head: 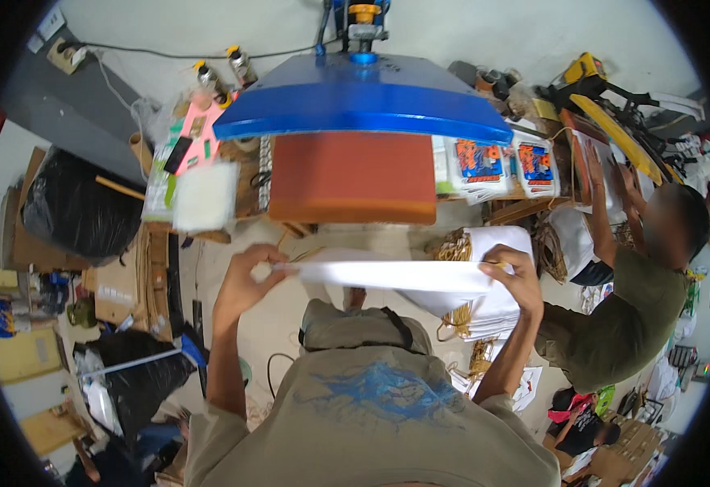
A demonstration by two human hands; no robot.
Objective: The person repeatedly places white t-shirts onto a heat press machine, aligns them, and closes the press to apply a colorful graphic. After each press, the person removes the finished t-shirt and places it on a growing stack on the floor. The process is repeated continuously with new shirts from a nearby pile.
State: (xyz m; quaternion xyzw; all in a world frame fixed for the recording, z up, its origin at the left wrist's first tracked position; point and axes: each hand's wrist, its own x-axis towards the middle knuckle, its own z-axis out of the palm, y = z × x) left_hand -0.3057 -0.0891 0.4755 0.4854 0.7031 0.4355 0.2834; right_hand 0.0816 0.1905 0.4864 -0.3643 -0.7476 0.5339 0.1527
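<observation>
A white bag or sheet (pixel 391 275), blurred by motion, is stretched between my two hands in front of my chest. My left hand (pixel 251 277) pinches its left end and my right hand (pixel 516 277) pinches its right end. Ahead of it lies the reddish-brown lower pad (pixel 352 179) of a heat press, with the blue upper platen (pixel 364 103) raised over its back part. Just beyond my right hand is a stack of folded white bags (pixel 501 243) with brown cord handles (pixel 457 246).
Printed white bags (pixel 479 161) lie right of the press. On the left are a pile of white sheets (pixel 204 195), a phone (pixel 178 154) and spray bottles (pixel 242 66). A co-worker (pixel 623 316) works at another press on the right; a broom (pixel 141 360) and black plastic bags (pixel 81 204) are at left.
</observation>
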